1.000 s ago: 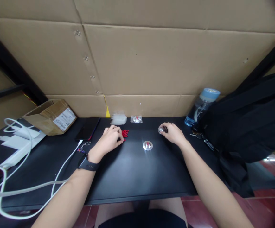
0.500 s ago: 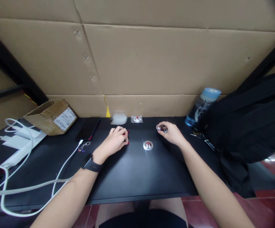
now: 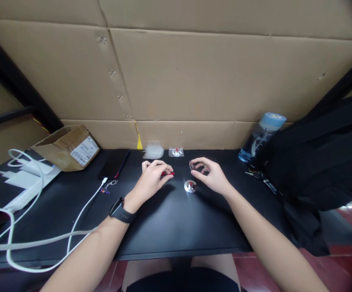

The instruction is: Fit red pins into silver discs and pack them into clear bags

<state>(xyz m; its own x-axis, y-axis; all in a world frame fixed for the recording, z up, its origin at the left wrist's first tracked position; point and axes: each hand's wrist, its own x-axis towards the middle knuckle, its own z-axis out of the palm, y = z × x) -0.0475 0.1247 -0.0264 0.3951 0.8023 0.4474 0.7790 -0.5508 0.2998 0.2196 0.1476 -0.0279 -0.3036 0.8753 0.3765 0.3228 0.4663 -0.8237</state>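
Note:
Just left of the table's middle, my left hand (image 3: 155,175) is closed on a small red piece (image 3: 170,174); my fingers hide most of it. My right hand (image 3: 209,173) pinches a small shiny round disc (image 3: 192,165) at its edge, tilted upright above the table. Between and slightly below both hands lies a silvery round disc with a red centre (image 3: 190,186), flat on the black surface. Farther back, a similar disc with a red middle sits in a clear plastic bag (image 3: 176,152). Beside it rests a small stack of clear plastic bags (image 3: 153,151).
On the left are an opened cardboard box (image 3: 68,148), a phone (image 3: 112,164) on a white cable, a keyring charm (image 3: 106,190) and white chargers (image 3: 24,176). A blue-lidded water bottle (image 3: 262,136) and black backpack (image 3: 322,154) stand right. Cardboard walls the back.
My right hand has moved left with the shiny disc, which is now turned more on edge. My left hand has shifted slightly right and lifted the red piece.

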